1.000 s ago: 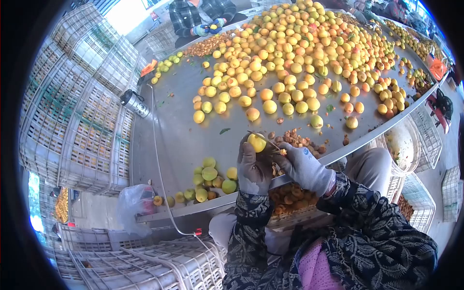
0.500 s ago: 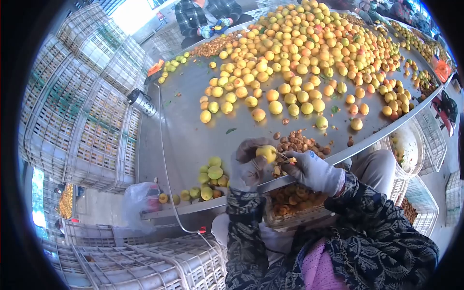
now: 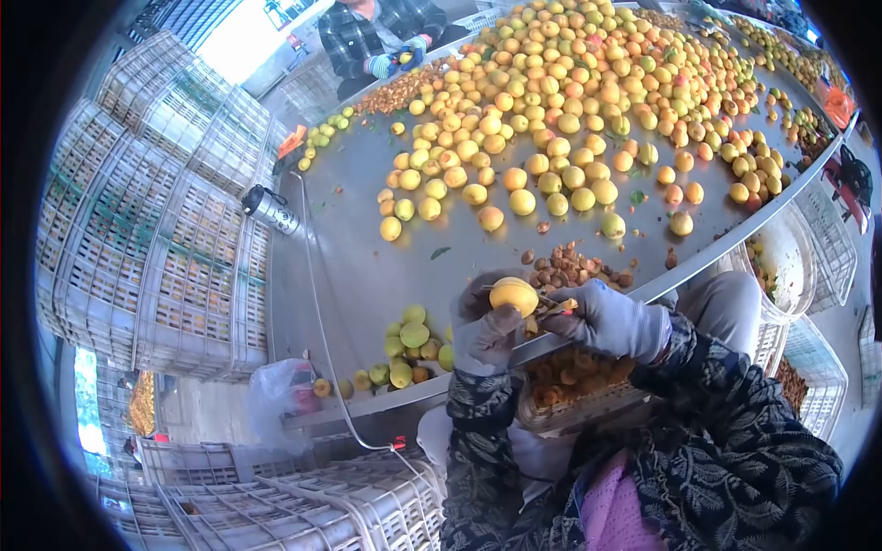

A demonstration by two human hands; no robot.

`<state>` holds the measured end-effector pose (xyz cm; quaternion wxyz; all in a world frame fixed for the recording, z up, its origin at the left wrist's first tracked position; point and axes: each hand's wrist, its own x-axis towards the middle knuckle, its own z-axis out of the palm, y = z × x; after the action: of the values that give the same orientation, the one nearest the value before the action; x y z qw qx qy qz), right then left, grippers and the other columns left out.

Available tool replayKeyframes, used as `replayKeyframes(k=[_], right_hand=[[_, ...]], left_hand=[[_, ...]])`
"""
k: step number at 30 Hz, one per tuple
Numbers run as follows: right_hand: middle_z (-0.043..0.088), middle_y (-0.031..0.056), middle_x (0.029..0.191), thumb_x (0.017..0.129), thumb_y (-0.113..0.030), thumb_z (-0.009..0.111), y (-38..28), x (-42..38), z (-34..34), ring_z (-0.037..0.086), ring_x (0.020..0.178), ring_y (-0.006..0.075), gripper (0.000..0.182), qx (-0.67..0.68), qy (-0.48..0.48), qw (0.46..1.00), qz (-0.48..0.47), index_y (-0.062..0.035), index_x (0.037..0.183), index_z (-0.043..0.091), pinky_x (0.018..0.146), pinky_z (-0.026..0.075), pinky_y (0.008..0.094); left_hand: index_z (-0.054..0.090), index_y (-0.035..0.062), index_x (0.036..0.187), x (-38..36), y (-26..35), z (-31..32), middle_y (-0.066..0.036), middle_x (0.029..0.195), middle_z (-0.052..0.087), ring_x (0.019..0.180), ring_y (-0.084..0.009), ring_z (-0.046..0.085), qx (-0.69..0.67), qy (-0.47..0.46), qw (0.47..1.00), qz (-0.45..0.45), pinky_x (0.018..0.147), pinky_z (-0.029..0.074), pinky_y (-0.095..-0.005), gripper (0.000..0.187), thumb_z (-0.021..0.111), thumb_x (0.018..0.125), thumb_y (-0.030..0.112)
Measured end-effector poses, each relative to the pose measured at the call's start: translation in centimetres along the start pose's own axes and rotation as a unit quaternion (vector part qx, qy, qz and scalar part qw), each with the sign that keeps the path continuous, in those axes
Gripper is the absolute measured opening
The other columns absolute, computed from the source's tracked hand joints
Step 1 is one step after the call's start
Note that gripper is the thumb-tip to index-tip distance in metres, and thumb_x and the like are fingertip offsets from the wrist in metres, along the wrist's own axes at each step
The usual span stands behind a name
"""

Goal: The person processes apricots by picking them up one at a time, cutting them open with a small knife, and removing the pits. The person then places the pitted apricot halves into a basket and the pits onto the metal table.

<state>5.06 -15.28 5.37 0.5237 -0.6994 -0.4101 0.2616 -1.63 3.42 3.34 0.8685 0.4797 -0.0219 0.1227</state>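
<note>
My left hand (image 3: 487,321), in a greyish-white glove, has its fingers curled round a yellow apricot (image 3: 513,295) above the table's near edge. Close against its right side is my right hand (image 3: 606,320), gloved too, gripping a thin tool (image 3: 548,305) whose tip reaches the fruit. The tool's exact kind is mostly hidden by the fingers. An orange scrap of fruit (image 3: 562,307) clings by the right fingertips. Just beyond lies a heap of brown apricot stones (image 3: 579,268). Under the table edge, a crate (image 3: 588,409) holds orange-brown fruit pieces.
A large pile of apricots (image 3: 570,101) covers the far part of the metal table (image 3: 358,275). Greenish fruit (image 3: 413,335) sits near the front edge, left of my hands. A flask (image 3: 269,209) stands at the left. Stacked crates (image 3: 175,230) rise beyond it. Another person (image 3: 377,41) works opposite.
The apricot has turned in my left hand and shows a line round its middle. Both hands have shifted slightly right, with the right hand closer to the fruit. The view has tilted a little.
</note>
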Motion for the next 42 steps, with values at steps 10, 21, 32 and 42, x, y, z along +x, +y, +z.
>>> replayKeyframes(k=[10,21,32,42], right_hand=[[0.067,0.0061,0.083,0.097,-0.032,0.051,0.9,-0.4,1.2,0.061,0.076,0.0132,0.033,0.148,0.029,0.988,0.044,-0.0018,0.104,0.064,0.068,0.049,0.0318],[0.068,0.0141,0.082,0.094,-0.027,0.056,2.1,0.2,-0.3,0.063,0.071,0.0148,0.027,0.016,-0.071,0.997,-0.009,-0.0033,0.101,0.068,0.066,0.05,0.0314],[0.061,-0.0016,0.076,0.095,-0.031,0.057,1.4,-1.1,2.0,0.054,0.067,0.0058,0.031,0.274,0.028,0.96,0.043,-0.0007,0.098,0.063,0.059,0.045,0.0235],[0.059,-0.0023,0.071,0.094,-0.027,0.057,2.0,0.3,-2.0,0.051,0.07,0.0064,0.026,0.074,-0.142,0.987,-0.009,-0.0019,0.086,0.063,0.064,0.043,0.0273]], left_hand=[[0.059,-0.0019,0.111,-0.4,-0.7,3.6,-0.007,0.093,0.064,0.085,-0.0139,0.062,0.055,0.055,0.997,0.009,0.077,0.051,-0.0278,0.04,0.072,0.08,0.02],[0.064,-0.0044,0.1,-0.2,5.6,1.4,-0.007,0.087,0.064,0.082,-0.0123,0.058,0.321,-0.059,0.93,-0.169,0.076,0.047,-0.0278,0.035,0.063,0.066,0.002],[0.052,-0.0001,0.123,-1.0,-2.2,3.0,-0.009,0.101,0.064,0.088,-0.0174,0.064,-0.095,0.034,0.993,0.057,0.08,0.053,-0.0304,0.046,0.071,0.082,0.009],[0.064,-0.0019,0.104,-0.7,2.0,0.0,-0.009,0.095,0.068,0.086,-0.0128,0.063,0.154,-0.1,0.971,-0.15,0.079,0.051,-0.026,0.031,0.072,0.074,0.002]])
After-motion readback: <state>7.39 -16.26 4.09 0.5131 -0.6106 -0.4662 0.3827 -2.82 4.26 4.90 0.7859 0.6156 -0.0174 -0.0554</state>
